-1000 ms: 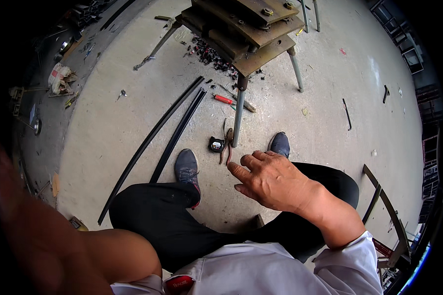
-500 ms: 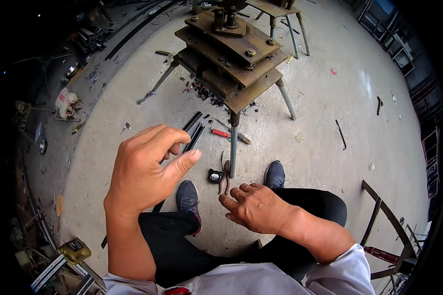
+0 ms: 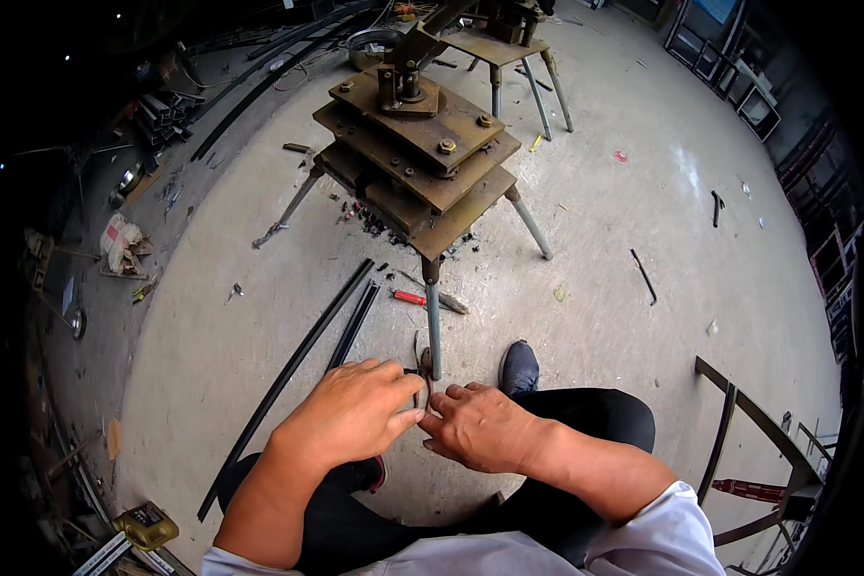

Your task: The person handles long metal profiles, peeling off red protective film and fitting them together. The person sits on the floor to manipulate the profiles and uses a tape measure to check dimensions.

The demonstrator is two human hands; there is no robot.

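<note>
A small dark piece (image 3: 424,384) sits between my two hands, just in front of the foot of the nearest leg of the rusty metal stand (image 3: 422,163); it is too small and too covered for me to tell what it is. My left hand (image 3: 355,413) has its fingers (image 3: 403,379) curled and pinched closed on that piece, thumb pressed toward the fingertips. My right hand (image 3: 480,427) meets it from the other side, its fingers bent and touching the same spot, but I cannot tell whether they truly grip it.

My knees in black trousers are below both hands, and one dark shoe (image 3: 518,370) rests on the concrete floor (image 3: 595,250) just right of the stand's leg. Left of that leg lie long black strips (image 3: 326,350), running away toward the lower left. A red-handled screwdriver (image 3: 408,298) lies beside the leg, a little beyond my hands. A yellow tool (image 3: 146,526) lies well to the left of the stand, near my left elbow.
</note>
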